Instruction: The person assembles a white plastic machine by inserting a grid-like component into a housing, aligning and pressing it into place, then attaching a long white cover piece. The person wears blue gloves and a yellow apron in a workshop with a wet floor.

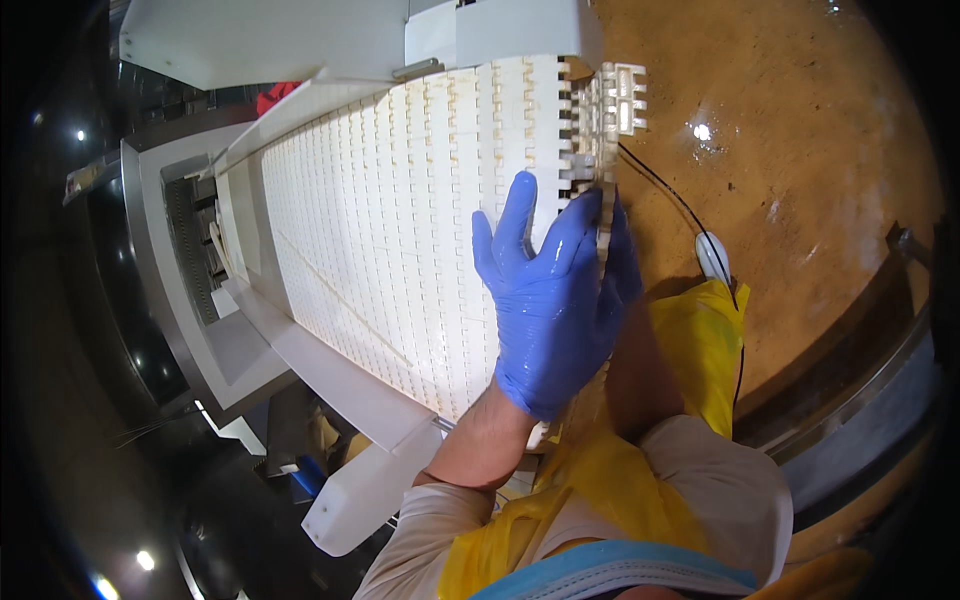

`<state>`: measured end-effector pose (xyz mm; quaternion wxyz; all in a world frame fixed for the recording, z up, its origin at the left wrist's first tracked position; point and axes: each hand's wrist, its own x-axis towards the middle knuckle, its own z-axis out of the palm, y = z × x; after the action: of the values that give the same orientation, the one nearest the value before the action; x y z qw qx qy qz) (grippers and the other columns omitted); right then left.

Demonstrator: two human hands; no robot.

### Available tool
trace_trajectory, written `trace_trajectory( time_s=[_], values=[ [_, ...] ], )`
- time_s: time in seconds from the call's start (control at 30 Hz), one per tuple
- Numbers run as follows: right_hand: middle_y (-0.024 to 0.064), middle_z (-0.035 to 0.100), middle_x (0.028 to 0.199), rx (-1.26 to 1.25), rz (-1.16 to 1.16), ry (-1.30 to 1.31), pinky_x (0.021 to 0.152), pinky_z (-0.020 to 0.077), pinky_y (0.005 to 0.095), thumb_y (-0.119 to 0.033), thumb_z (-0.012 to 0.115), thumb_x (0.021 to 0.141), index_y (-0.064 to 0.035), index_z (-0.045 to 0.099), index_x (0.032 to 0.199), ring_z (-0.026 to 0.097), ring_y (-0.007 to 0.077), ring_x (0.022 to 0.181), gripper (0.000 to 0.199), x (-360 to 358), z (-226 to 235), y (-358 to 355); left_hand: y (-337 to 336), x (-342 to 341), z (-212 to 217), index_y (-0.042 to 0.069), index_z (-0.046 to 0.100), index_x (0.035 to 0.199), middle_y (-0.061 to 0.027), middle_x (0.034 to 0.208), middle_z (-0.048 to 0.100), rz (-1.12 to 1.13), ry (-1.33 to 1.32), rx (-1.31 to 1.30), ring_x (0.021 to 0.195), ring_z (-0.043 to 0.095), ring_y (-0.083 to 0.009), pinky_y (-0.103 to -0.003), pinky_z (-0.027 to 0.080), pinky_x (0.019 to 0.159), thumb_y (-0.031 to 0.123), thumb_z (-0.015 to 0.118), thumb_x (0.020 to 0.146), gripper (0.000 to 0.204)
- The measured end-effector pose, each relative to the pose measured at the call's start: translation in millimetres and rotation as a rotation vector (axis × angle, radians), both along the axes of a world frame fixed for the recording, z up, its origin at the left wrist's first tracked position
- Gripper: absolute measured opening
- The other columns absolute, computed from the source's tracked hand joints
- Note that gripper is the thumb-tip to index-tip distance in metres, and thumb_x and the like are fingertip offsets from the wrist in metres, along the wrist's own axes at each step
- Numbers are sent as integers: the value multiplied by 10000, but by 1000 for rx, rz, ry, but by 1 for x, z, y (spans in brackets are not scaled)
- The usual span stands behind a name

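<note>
closest, a blue mask (610,572) edges into view above the yellow apron (640,500), which likely keeps the wet off the clothes. the left hand (548,300), gloved in blue, lies wide on the near end of the white belt (400,210), fingers splayed over its face and one bent toward the edge; its thumb is hidden, and the spread probably serves to press and steady the links. the right hand (622,262) sits just beyond that edge, mostly behind the left one, so i cannot tell whether it grips anything; from there it could back the belt from the other side. toothed links (627,100) jut past the belt's end, their teeth showing gaps. a black cord (675,190) droops beside them toward the apron, near enough to snag, and a white boot (711,256) stands on the wet brown floor (800,170), which looks slippery. along the belt, white side guards (335,375) limit reach from either side. at its far end a grey frame (152,215) surrounds a dark opening, with a red thing (277,96) half hidden behind one guard.
</note>
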<state>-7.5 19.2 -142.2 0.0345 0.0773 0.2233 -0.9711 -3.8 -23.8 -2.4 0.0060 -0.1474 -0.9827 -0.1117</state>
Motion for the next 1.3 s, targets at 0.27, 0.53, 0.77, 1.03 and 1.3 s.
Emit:
trace_trajectory(
  time_s=[0.27,0.53,0.77,1.03,1.3],
  values=[
    [150,406,1629,69,-25,54,1183,409,365,-499,648,999,-26,119,1696,480,240,1436,994,-7,1,5,-5,-1,1,43,589,1389,-253,1522,486,-24,12,98,1409,410,-554,-625,306,1162,46,727,794,611],
    [179,377,1643,95,-30,104,1190,390,384,-467,678,986,2,112,1691,458,245,1442,1019,-11,10,8,-2,-8,2,-35,474,1511,-297,1479,506,19,33,305,1256,534,-490,-590,379,1081,4,669,790,748],
    [155,443,1567,294,54,131,1160,418,367,-255,733,935,4,167,1679,487,219,1384,970,-20,19,23,-1,-6,3,-40,475,1530,-229,1371,627,18,73,106,1223,562,-449,-560,382,1082,-38,632,782,765],
    [163,473,1534,391,-41,165,1147,435,370,-74,729,886,-25,224,1666,497,244,1379,931,-25,38,28,0,-2,4,-18,460,1562,-173,1248,685,53,19,42,1282,549,-440,-520,348,1160,-61,651,789,798],
    [217,381,1654,674,-96,151,1247,316,421,-76,708,893,7,268,1647,368,332,1536,877,-26,23,20,-3,2,7,0,483,1551,-183,1405,643,37,-19,4,1366,504,-433,-509,324,1170,-36,679,815,763]
  ],
)
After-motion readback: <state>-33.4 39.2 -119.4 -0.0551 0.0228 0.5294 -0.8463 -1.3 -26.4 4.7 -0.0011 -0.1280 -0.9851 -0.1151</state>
